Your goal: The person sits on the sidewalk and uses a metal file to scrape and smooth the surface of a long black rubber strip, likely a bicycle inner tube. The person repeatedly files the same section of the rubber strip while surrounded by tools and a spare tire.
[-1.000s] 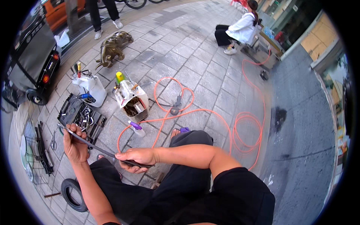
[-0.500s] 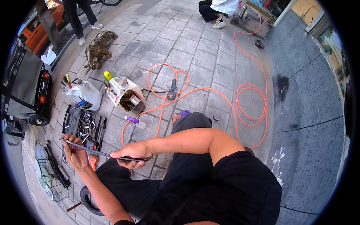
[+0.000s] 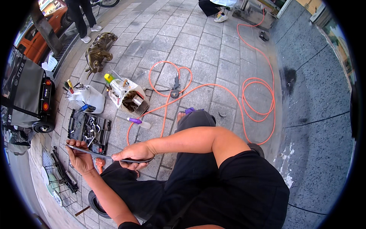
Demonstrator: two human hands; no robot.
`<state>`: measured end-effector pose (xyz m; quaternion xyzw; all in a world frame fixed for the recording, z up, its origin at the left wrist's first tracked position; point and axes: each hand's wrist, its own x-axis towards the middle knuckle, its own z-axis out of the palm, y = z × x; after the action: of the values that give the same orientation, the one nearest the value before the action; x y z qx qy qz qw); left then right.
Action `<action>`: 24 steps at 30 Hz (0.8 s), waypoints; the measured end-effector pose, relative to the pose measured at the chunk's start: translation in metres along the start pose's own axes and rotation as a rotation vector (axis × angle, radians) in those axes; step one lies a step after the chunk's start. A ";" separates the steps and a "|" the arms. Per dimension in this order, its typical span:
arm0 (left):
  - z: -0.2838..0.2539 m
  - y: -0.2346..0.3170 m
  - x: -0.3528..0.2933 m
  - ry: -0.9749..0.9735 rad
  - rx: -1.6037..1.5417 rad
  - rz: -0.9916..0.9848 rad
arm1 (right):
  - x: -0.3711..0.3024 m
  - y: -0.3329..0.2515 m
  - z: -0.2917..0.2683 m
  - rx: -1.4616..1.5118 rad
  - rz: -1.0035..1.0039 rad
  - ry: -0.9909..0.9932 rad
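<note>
Presently, both hands hold one long thin dark strip, lying nearly level across the lower left of the frame. Left hand: grip clenched about the strip's left end, thumb on top, palm turned upward. Right hand: grip closed over the strip's right end, fingers curled beneath it, forearm reaching in from the centre across a raised knee in black trousers.

Just below the strip, between the hands, a small orange-handled object shows; its kind cannot be told. Above the left hand lies an open black tool case on the paved ground. Further up stand a white jug holding tools and a tipped white container with dark contents. A purple-capped bottle lies beside the case, towards the centre. An orange hose loops over the paving from centre to upper right. A dark tyre sits at lower left, partly under the leg. A black cart occupies the left edge. Another person's legs stand at upper left.
</note>
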<state>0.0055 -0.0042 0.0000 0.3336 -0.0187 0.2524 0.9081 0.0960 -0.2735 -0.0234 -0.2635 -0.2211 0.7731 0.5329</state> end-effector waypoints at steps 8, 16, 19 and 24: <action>-0.008 -0.001 0.003 -0.027 -0.103 0.004 | 0.000 -0.001 0.002 -0.021 -0.007 0.025; -0.006 -0.002 0.006 -0.015 -0.139 0.035 | -0.003 -0.003 -0.001 -0.030 0.003 0.023; -0.003 0.001 0.001 0.026 -0.115 0.063 | -0.002 -0.007 0.003 -0.057 -0.015 0.022; -0.007 -0.002 -0.009 0.057 -0.042 0.023 | 0.012 0.002 -0.007 -0.121 0.045 0.000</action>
<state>-0.0023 -0.0057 -0.0084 0.3071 -0.0020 0.2719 0.9120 0.0953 -0.2625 -0.0321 -0.3002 -0.2616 0.7700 0.4986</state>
